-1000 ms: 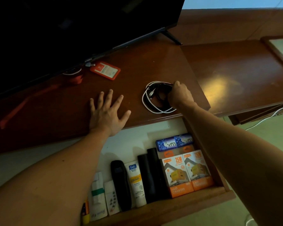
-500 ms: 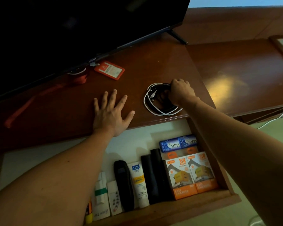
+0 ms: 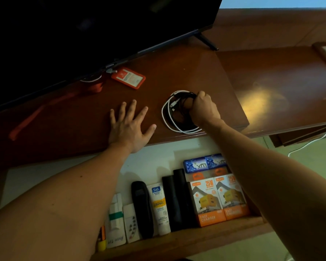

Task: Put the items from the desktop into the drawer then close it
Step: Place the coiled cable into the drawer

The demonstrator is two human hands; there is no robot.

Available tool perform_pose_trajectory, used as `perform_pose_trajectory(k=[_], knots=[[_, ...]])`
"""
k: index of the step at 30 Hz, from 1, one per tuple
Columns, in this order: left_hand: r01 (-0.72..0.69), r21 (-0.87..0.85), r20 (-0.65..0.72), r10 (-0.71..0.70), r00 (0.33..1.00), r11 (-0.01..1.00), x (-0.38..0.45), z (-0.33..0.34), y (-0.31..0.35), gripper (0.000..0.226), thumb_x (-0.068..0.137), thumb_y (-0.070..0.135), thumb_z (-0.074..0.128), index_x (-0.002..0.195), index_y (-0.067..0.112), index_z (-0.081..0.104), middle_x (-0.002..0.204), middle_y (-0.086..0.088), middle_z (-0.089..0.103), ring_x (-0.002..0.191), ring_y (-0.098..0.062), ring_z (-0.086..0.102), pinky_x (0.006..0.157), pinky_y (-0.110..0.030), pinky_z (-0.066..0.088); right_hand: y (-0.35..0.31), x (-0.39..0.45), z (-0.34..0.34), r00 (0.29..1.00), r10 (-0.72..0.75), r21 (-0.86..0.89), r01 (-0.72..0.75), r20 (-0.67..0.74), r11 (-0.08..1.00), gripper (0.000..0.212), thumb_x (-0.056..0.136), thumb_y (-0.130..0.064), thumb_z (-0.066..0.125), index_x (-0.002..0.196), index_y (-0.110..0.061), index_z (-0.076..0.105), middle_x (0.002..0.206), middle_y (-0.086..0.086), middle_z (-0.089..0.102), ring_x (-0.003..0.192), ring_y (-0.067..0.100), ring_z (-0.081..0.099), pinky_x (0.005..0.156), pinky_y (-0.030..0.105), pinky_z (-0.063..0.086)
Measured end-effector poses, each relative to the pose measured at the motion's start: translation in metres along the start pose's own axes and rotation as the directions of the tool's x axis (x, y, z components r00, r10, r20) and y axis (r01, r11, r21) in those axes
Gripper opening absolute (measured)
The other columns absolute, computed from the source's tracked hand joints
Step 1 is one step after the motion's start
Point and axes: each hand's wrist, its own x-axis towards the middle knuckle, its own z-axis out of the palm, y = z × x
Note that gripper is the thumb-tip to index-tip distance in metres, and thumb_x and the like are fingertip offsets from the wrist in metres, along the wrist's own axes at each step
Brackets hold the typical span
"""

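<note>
**A:** What is the surface like?

**B:** A glossy dark wooden desk [image 3: 177, 72] in a dim room, with a black television [image 3: 83, 25] at 11 o'clock. An orange card holder [image 3: 128, 77] lies just in front of its lower edge.

**A:** And the drawer?

**B:** The open drawer [image 3: 177, 242] at 6 o'clock holds two orange charger boxes [image 3: 219, 200], a Safi tube [image 3: 159, 206], black remotes [image 3: 142, 208] and blue packets [image 3: 203, 163].

**A:** The hands?

**B:** The left hand [image 3: 129, 125] lies flat, fingers spread wide. The right hand [image 3: 203, 109] grips coiled black and white cables [image 3: 174, 112] on the desk at 1 o'clock.

**A:** Anything changed?

**B:** Since a second ago, the fist has closed tighter round the coil.
</note>
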Motion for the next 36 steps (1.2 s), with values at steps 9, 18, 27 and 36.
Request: perform_pose_trajectory(k=[9,18,27,36], knots=[[-0.048,-0.086,0.081,0.055,0.995,0.995,-0.005,-0.006,-0.019,0.072,0.093,0.072,0.028,0.157,0.039,0.021,0.169,0.003,0.002,0.154,-0.024,-0.003,0.122,-0.055,-0.004,0.000,-0.049,0.010,0.991,0.133,0.259,-0.134,0.021,0.957,0.026,0.098,-0.005,0.044,0.123,0.000,0.046,0.126,0.021,0.053,0.106,0.035,0.058,0.084,0.036,0.051],[0.088,0.012,0.072,-0.089,0.993,0.996,-0.046,-0.010,-0.064,0.073,0.093,0.076,0.013,0.157,0.042,0.008,0.168,0.006,-0.006,0.154,-0.022,-0.006,0.120,-0.061,-0.003,-0.020,-0.121,0.050,0.995,-0.014,0.320,-0.017,0.094,0.947,0.022,0.097,-0.004,0.044,0.119,-0.003,0.048,0.119,0.016,0.055,0.093,0.024,0.052,0.078,0.035,0.046],[0.136,-0.007,-0.027,-0.136,0.990,0.991,-0.051,-0.004,-0.066,0.075,0.091,0.076,0.014,0.157,0.040,0.017,0.168,0.002,0.006,0.154,-0.025,0.005,0.119,-0.062,0.004,-0.018,-0.153,0.106,0.973,-0.051,0.221,0.000,0.225,0.975,0.013,0.102,-0.014,0.043,0.112,-0.006,0.047,0.118,0.017,0.052,0.090,0.032,0.058,0.082,0.052,0.053],[0.140,0.007,-0.069,-0.139,0.988,0.990,-0.050,0.003,-0.067,0.074,0.091,0.074,0.017,0.156,0.040,0.019,0.168,0.002,0.010,0.154,-0.026,0.008,0.119,-0.061,0.006,-0.012,-0.126,0.126,0.951,0.042,0.137,-0.088,0.306,0.987,0.025,0.095,-0.001,0.047,0.120,0.002,0.047,0.123,0.022,0.051,0.097,0.035,0.059,0.082,0.040,0.052]])
